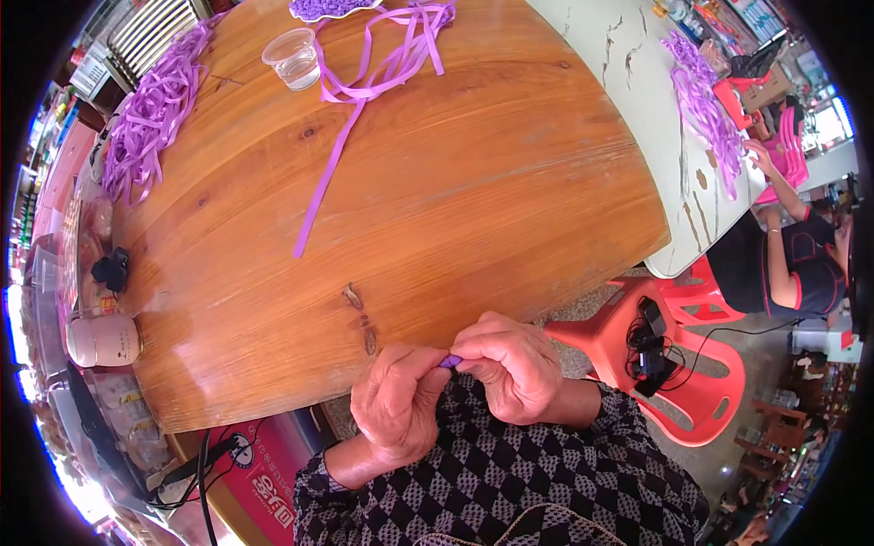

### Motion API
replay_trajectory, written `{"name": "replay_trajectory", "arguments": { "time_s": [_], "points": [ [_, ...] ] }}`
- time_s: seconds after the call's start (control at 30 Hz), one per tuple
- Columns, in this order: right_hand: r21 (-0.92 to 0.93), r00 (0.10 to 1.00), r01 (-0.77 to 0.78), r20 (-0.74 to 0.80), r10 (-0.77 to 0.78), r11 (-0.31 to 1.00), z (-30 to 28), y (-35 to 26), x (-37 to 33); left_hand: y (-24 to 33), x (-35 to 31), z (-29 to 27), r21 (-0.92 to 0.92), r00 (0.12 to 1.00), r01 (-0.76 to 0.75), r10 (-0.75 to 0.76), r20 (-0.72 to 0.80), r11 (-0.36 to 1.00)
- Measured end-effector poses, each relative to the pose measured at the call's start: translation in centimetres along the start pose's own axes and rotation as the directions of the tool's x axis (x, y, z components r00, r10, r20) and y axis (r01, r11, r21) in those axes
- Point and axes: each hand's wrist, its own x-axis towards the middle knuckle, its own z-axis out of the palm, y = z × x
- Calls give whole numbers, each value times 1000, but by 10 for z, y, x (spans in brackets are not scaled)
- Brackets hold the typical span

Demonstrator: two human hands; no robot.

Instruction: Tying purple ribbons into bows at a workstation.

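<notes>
A small purple piece (451, 361) sits pinched between the fingertips of the left hand (398, 405) and right hand (512, 362), both curled tight together. Beyond the hands lies the wooden table (473, 191), with a long purple ribbon (341, 136) and a plastic cup (293, 58) at its far side.

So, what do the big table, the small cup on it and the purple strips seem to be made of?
The table looks like varnished wood: grain lines, dark knots, a soft shine. The cup seems thin clear plastic, see-through with liquid inside. The purple strips look like flat ribbon, plastic or fabric; they curl limply, slightly glossy. Both hands, left and right, pinch a small purple piece.
</notes>
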Motion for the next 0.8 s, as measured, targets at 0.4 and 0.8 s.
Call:
{"name": "replay_trajectory", "arguments": {
  "time_s": [0.4,0.8],
  "points": [
    [73,995,-6,99,-1,997,-6,-1,2,-7,-9,-1,-229,985,163,-145,93,960],
    [49,996,-91,17,91,995,0,0,2,-3,-1,-2,-309,944,329,-297,145,892]
  ]
}}
